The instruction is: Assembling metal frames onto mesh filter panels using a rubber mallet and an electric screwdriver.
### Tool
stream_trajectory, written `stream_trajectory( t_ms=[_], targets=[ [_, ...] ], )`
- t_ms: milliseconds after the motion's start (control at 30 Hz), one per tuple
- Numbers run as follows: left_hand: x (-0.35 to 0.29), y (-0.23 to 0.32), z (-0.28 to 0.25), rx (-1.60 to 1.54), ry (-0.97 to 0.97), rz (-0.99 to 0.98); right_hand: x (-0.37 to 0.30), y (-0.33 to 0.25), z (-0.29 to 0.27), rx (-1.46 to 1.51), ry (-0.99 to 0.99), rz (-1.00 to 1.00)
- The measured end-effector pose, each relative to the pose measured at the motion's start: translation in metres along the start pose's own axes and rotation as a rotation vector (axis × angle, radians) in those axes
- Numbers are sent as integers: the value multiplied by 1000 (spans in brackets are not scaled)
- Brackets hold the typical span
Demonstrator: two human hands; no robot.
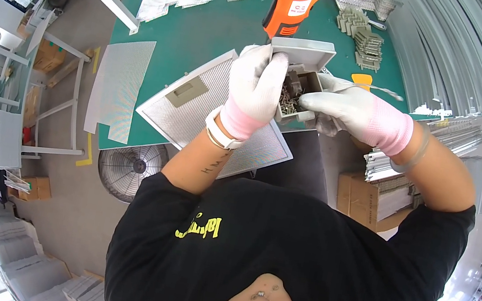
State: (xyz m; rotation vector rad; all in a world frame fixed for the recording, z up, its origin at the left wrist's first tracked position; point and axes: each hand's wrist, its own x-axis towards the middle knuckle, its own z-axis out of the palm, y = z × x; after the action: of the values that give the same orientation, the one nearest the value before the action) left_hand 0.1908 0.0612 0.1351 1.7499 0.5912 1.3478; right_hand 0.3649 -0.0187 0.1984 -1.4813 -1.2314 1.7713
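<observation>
There are two white-and-pink gloved hands [257,85]. I see one grey plastic box [311,50], one orange power tool [289,9] and one round metal fan [129,171].

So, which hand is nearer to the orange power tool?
Left. In this view, the left hand is just below the orange power tool, at the left side of the grey box; the right hand is farther, lower and rightward, at its right side.

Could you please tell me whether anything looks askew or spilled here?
The framed mesh panel lies at a slant and juts past the near edge of the green table, so it looks askew. The small metal pieces lie jumbled in the grey box that the left hand holds, but I see none spilled.
</observation>
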Motion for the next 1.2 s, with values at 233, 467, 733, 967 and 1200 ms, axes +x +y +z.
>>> stream_trajectory(
  t_ms=[233, 467, 733, 967, 1200],
  targets=[
    [-2, -14, -1, -74, 15, -27, -2, -10, 13, -83, 85, -21],
    [-1, -14, 0, -19, 4, 25, 1, -6, 10, -9, 69, -51],
    [-3, -10, -1, -18, 25, 78, 0, -10, 14, -94, 94, -57],
    [-2, -4, 4, 20, 10, 132, -6, -7, -3, -175, 37, -8],
    [-6, -23, -16, -263, 49, -102, -40, 24, -108, -203, -41, -212]
  ],
)
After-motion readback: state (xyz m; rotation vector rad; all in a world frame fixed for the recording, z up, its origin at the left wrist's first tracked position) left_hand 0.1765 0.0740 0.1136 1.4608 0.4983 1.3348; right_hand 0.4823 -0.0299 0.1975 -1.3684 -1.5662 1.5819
